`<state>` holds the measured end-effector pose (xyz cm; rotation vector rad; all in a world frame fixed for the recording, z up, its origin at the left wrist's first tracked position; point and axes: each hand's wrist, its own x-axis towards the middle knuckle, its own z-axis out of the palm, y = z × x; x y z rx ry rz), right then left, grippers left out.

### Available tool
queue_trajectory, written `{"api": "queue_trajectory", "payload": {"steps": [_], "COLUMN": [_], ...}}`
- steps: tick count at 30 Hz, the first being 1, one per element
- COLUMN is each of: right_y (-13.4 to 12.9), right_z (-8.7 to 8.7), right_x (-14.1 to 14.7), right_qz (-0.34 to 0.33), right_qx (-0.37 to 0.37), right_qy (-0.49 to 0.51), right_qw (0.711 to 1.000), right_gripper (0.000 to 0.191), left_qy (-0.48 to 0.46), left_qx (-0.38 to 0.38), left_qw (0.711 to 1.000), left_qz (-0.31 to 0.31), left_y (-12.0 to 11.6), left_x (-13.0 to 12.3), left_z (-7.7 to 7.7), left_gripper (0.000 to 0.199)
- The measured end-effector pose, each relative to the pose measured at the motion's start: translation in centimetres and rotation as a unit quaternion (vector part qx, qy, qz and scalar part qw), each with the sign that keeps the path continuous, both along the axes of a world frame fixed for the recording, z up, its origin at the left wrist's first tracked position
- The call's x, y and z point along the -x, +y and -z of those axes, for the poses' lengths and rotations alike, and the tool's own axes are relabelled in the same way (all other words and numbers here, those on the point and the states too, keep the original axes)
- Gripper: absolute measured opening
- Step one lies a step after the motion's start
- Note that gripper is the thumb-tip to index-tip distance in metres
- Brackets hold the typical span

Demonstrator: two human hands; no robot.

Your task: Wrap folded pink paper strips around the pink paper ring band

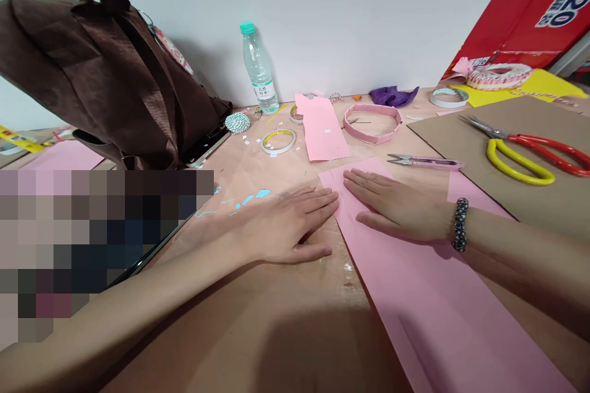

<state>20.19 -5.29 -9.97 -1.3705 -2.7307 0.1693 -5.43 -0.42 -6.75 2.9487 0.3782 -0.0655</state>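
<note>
Two bare hands lie palm down over a pink paper strip, which runs slantwise up the counter from the near right edge of view and ends under the hands. The right hand, with a beaded bracelet at its wrist, rests flat on the strip's far end, its fingers straight and close together and its thumb apart; nothing is gripped, and the spread palm probably serves to hold the paper down. The left hand lies mostly on bare counter, fingers likewise stretched and nearly together, their tips at the strip's left edge, perhaps to steady that side. Just beyond the right hand lie pink-handled snips, within easy reach, while scissors rest on a cardboard sheet, their handles toward the right. Farther back are a tape roll, a short pink sheet and a pink band standing on edge as a loop, seemingly set out of the hands' way. Near the wall stands a bottle, with a brown bag to its left.
</note>
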Motion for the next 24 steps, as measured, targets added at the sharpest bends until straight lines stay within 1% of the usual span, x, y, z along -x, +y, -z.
{"api": "queue_trajectory", "payload": {"steps": [5, 12, 20, 24], "right_y": [-0.2, -0.4, -0.8, -1.1], "right_z": [0.0, 0.2, 0.3, 0.4], "right_x": [0.1, 0.4, 0.7, 0.9], "right_qz": [0.01, 0.018, 0.04, 0.048], "right_qx": [0.007, -0.006, 0.004, -0.009], "right_qy": [-0.009, 0.007, 0.025, 0.024], "right_qw": [1.0, 1.0, 0.999, 0.999], "right_gripper": [0.07, 0.069, 0.069, 0.069], "left_qy": [0.0, 0.002, -0.006, -0.017], "left_qx": [-0.01, -0.013, -0.001, 0.01], "left_qw": [1.0, 1.0, 1.0, 1.0], "left_qz": [-0.006, -0.005, -0.006, -0.003], "left_y": [-0.3, -0.3, -0.2, -0.3], "left_x": [-0.2, -0.2, 0.0, 0.1], "left_z": [0.0, 0.1, 0.3, 0.4], "left_gripper": [0.07, 0.07, 0.071, 0.07]}}
